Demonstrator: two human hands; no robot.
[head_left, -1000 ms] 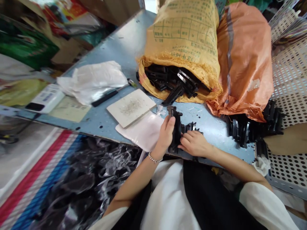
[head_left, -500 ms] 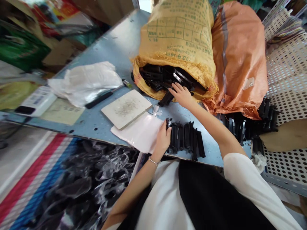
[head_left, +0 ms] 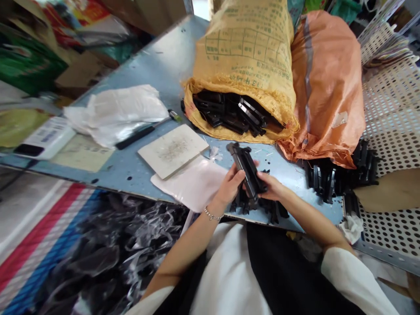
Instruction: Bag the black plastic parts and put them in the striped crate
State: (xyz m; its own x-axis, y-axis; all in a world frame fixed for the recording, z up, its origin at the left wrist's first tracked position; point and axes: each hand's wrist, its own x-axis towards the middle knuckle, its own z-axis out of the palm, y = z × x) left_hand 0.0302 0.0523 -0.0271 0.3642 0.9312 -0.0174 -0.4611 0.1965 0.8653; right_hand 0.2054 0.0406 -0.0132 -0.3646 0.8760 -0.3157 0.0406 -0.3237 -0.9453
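Note:
Both of my hands grip long black plastic parts [head_left: 248, 168], held side by side and tilted above the table's front edge. My left hand [head_left: 232, 183] is closed around their left side, and my right hand [head_left: 271, 186] pinches them from the right. Whether the hands share the same pieces, I cannot tell. Beneath them a row of similar black parts [head_left: 274, 210] lies on the table, partly hidden by my hands. Beyond, a yellow woven sack [head_left: 244, 65] lies with its mouth towards me, full of more black parts [head_left: 226, 111].
An orange sack [head_left: 328, 92] with black parts at its mouth lies right. Left of my hands are a pale square board [head_left: 173, 148], white plastic bags [head_left: 193, 183], a black-handled tool [head_left: 134, 138] and a white device [head_left: 46, 138]. Below the table edge is a heap of bagged black pieces [head_left: 108, 253].
My right hand has come back from the yellow sack's mouth with black plastic. My left hand has risen from the row on the table, and the two hands now meet around the black parts.

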